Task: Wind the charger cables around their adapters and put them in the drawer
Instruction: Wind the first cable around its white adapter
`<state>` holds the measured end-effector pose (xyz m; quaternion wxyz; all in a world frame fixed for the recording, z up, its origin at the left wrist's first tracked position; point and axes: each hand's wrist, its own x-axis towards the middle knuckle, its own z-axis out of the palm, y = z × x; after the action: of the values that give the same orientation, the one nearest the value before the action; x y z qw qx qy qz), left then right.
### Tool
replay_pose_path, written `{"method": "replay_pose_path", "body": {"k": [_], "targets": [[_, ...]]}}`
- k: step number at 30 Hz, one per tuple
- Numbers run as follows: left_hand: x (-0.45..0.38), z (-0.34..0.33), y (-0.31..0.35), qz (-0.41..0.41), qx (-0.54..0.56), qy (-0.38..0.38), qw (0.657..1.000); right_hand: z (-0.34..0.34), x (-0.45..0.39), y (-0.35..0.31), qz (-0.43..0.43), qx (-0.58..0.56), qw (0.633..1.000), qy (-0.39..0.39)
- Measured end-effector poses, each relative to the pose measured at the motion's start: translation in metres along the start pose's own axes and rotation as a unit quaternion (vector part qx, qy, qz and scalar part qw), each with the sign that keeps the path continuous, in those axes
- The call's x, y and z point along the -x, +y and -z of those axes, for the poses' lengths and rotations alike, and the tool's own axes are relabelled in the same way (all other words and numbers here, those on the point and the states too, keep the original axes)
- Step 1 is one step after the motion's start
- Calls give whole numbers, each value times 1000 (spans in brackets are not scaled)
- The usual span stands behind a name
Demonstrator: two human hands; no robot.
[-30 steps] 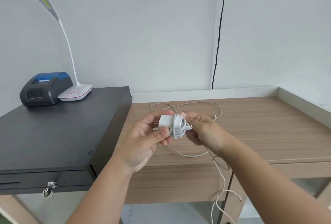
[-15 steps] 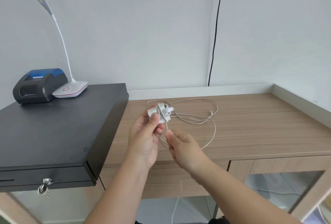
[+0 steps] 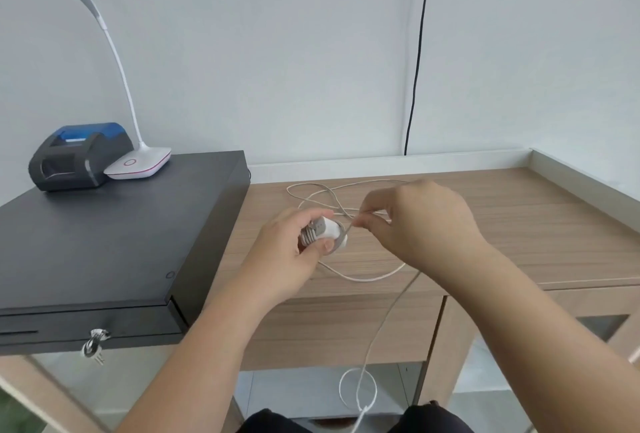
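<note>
My left hand (image 3: 289, 252) grips a white adapter (image 3: 323, 234) with several turns of white cable around it, held above the wooden desk (image 3: 519, 245). My right hand (image 3: 415, 221) pinches the cable just right of the adapter, fingertips closed on the strand. The loose cable (image 3: 363, 277) runs in a loop on the desk, then hangs off the front edge and curls below. More cable loops lie on the desk behind the hands. The black drawer box (image 3: 104, 242) stands at the left, shut, with keys (image 3: 94, 346) in its front lock.
A small black and blue printer (image 3: 74, 155) and a white desk lamp (image 3: 138, 164) stand on the back of the drawer box. A black wire (image 3: 417, 51) runs down the wall. A raised ledge borders the desk at the back and right.
My right hand rose from below the adapter to its right side, carrying the cable around. My left hand tilted the adapter lower. More cable now hangs off the desk's front edge.
</note>
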<state>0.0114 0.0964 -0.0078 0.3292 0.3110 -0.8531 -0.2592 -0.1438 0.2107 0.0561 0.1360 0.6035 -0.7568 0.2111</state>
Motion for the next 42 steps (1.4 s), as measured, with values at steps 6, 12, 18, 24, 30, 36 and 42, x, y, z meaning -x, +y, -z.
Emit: {"method": "replay_pose_path", "body": {"k": [6,12,18,24,30,36,42], "targets": [[5,23,3,30,254,-140,957,-23,-19,32,57,-281,957,-38],[12,27,7,19,411,-171,895,-39,-18,23,52,-582,802,-129],[13,17,0,36,523,-141,839,-71,-6,11,-69,-752,636,-160],[14,3,-2,57,609,-93,786,-88,13,-3,-96,-700,700,-98],[7,-17,10,117,621,44,774,-92,20,-14,-118,-504,854,-47],[-1,-22,12,127,526,159,826,-91,34,-22,-120,-440,886,-80],[0,-25,3,151,486,171,844,-68,40,-32,51,-227,971,-55]]}}
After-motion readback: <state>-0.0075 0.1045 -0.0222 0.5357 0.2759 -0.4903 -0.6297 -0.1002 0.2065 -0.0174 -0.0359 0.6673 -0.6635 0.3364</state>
